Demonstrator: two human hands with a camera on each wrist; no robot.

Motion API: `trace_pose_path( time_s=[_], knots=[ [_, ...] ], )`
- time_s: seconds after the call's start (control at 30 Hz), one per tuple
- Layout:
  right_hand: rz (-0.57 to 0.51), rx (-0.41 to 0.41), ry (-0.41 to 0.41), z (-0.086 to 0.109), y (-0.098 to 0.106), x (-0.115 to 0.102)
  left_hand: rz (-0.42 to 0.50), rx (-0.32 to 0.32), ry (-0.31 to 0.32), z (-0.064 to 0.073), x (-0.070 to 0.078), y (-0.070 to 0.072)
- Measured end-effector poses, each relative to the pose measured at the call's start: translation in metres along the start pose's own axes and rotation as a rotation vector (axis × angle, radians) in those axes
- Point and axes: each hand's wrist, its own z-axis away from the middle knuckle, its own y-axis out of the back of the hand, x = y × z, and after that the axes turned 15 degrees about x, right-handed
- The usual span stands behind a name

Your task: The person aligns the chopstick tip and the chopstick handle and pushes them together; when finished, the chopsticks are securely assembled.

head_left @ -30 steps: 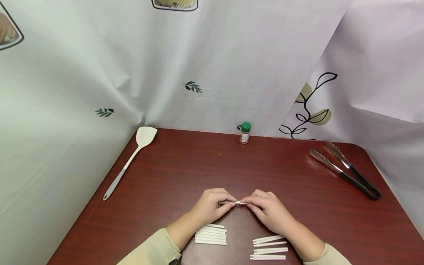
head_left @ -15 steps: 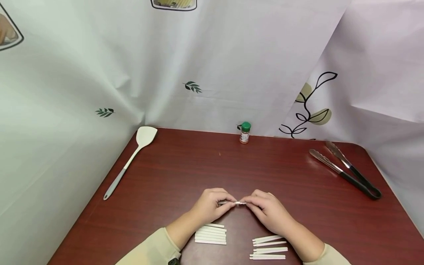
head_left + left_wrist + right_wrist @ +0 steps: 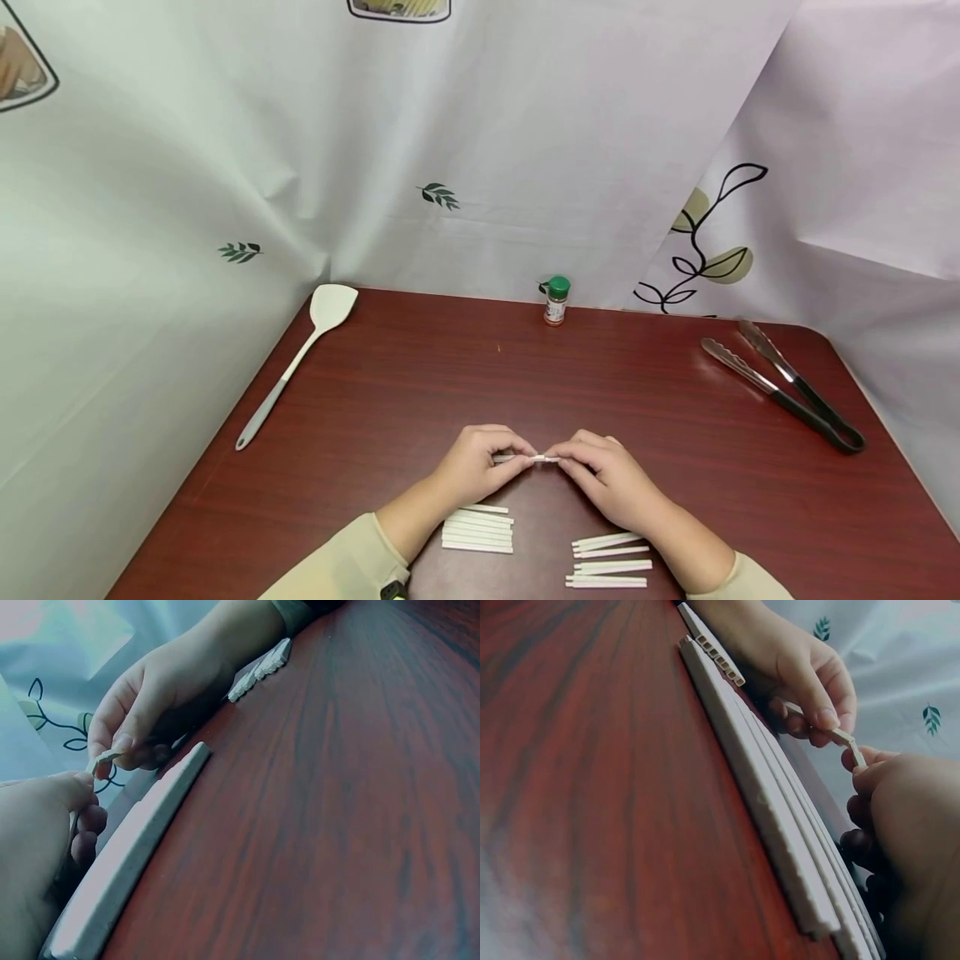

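Note:
Between thumb and fingers, my left hand pinches a thin white stick over the middle of the table. My right hand pinches a second white stick from the other side. Their ends meet in the small gap between the fingertips, at a slight angle in the right wrist view. Most of the right stick is hidden by fingers. Below my left wrist lies a row of white sticks, whose ends look hollow and square in the right wrist view. Several white sticks with narrow end pegs lie by my right forearm.
A white spatula with a grey handle lies along the left of the dark red table. At the back edge stands a green-capped spice jar. Metal tongs with black handles lie at the right. Patterned white sheeting surrounds the table.
Both hands keep almost the same position and grip. Only a tiny shift of the stick ends between the fingertips shows, and the piles stay as they were.

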Motion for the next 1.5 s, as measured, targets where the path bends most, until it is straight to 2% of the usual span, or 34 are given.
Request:
trace_pose_path(
  time_s=[0.1,0.3,0.5,0.9,1.03,1.27,1.37,1.5],
  knots=[
    [-0.009,-0.009,-0.016,0.0006,-0.0003,0.0003,0.004,-0.006,-0.003,-0.0005,-0.0003,0.0009],
    [-0.047,-0.039,-0.043,0.0008,-0.0001,0.0008,0.029,-0.019,-0.05,-0.0008,0.0002,0.0013],
    [-0.08,-0.05,-0.017,-0.0005,0.0008,0.0005,0.044,-0.027,-0.082,-0.0005,0.0007,0.0007],
    [-0.098,-0.053,0.015,-0.0002,0.0027,0.0027,0.063,-0.024,-0.051,-0.0002,0.0015,0.0008],
    [-0.081,-0.016,0.012,0.0005,0.0015,0.0023,0.042,-0.017,-0.064,0.0,0.0008,-0.0007],
    [-0.063,0.124,-0.068,0.0017,-0.0018,0.0014,-0.028,0.008,-0.037,0.0014,0.0008,-0.0038],
    [-0.063,0.139,-0.072,0.0019,-0.0019,0.0011,-0.042,0.012,-0.04,0.001,0.0019,-0.0041],
    [-0.065,0.135,-0.035,0.0015,-0.001,0.0011,-0.045,0.013,-0.071,0.0005,0.0029,-0.0037]
  ],
)
